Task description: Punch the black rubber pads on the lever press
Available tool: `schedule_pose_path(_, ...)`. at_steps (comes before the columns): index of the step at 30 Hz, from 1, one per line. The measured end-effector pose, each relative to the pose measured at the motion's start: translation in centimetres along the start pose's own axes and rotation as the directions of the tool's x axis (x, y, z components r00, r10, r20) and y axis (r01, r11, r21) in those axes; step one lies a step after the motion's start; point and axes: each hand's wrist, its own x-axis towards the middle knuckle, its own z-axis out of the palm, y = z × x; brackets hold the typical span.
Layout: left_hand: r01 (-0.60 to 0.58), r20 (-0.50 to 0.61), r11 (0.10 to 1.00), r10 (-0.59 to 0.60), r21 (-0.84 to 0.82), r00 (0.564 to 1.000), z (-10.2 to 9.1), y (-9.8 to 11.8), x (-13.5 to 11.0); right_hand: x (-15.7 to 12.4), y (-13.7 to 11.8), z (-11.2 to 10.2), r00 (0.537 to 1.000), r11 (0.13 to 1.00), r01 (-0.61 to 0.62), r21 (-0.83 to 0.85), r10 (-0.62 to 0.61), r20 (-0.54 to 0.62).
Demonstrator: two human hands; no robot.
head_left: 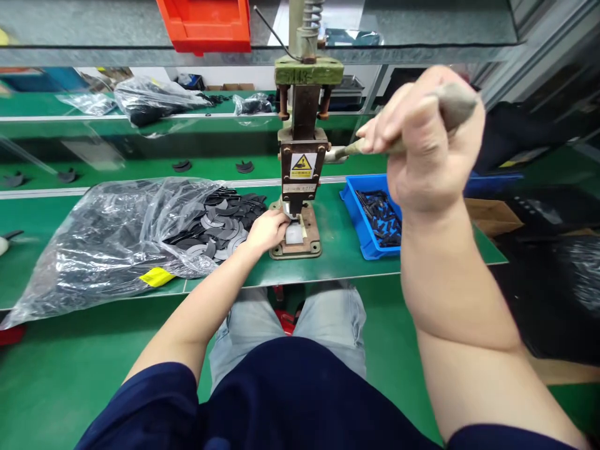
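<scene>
A hand-operated press (304, 169) with a yellow warning label stands on the bench in front of me. My right hand (426, 137) is raised and wrapped around the press lever (356, 147), whose rounded end pokes out past the thumb. At the press base (296, 249), my left hand (269, 230) has its fingers together beside the whitish fixture block (294, 234), right under the ram. Its fingertips are partly hidden, and what they hold is too small to make out. Left of this hand, dark curved flat pieces (220, 225) spill from a clear plastic bag (112, 237).
A blue bin (370, 244) of small black parts sits right of the press. Several curved pieces lie along the rear green ledge, one of them a dark piece (244, 167). Overhead, a metal shelf (94, 25) carries a red bin (206, 28). More bagged parts (154, 100) lie behind.
</scene>
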Motion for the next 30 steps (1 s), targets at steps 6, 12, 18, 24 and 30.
schedule_pose_path(6,-0.027,0.014,1.000,0.027,0.010,1.000,-0.4,-0.2,0.2,-8.2,0.3,1.6,0.991,0.988,0.072,-0.136,-0.086,-0.104)
schedule_pose_path(12,-0.041,0.044,0.999,0.042,-0.010,0.998,-0.8,0.3,-0.2,-15.2,2.5,1.0,0.990,0.954,0.140,-0.266,-0.140,0.020)
schedule_pose_path(18,0.190,0.016,0.958,-0.198,0.217,0.980,-5.8,-4.6,-2.5,-15.8,3.3,1.5,0.986,0.954,0.143,-0.264,-0.161,-0.051)
schedule_pose_path(24,0.226,0.167,0.839,-0.347,0.495,0.923,-11.6,-12.9,-2.4,-15.6,3.2,2.1,0.978,0.953,0.136,-0.272,-0.172,-0.114)
schedule_pose_path(30,0.084,0.293,0.820,-0.295,0.566,0.909,-11.0,-14.2,-1.3,-15.7,3.1,2.0,0.982,0.951,0.136,-0.276,-0.167,-0.092)
